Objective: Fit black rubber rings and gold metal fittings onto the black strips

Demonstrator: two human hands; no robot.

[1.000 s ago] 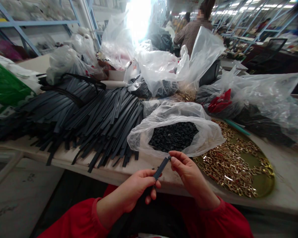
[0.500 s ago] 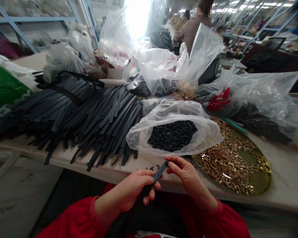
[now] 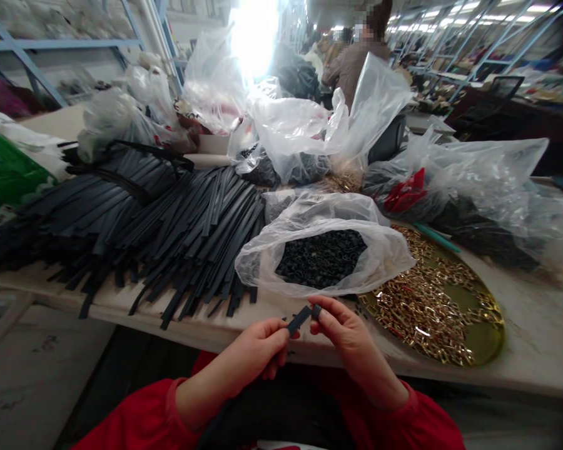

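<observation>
In the lower middle of the frame, a dark strip (image 3: 299, 320) is gripped by the closed fingers of the left hand (image 3: 265, 345), its end pointed up and to the right. A small black loop (image 3: 316, 311) is pinched between the thumb and fingers of the right hand (image 3: 340, 328), just beside that end; whether the two are touching cannot be told. At the centre, black pieces (image 3: 319, 257) are held in an open plastic bag (image 3: 389, 256). At the right, gold links (image 3: 422, 319) are spread on a round tray (image 3: 490, 344); at the left, many strips (image 3: 192, 237) are heaped on the table (image 3: 539, 356)
</observation>
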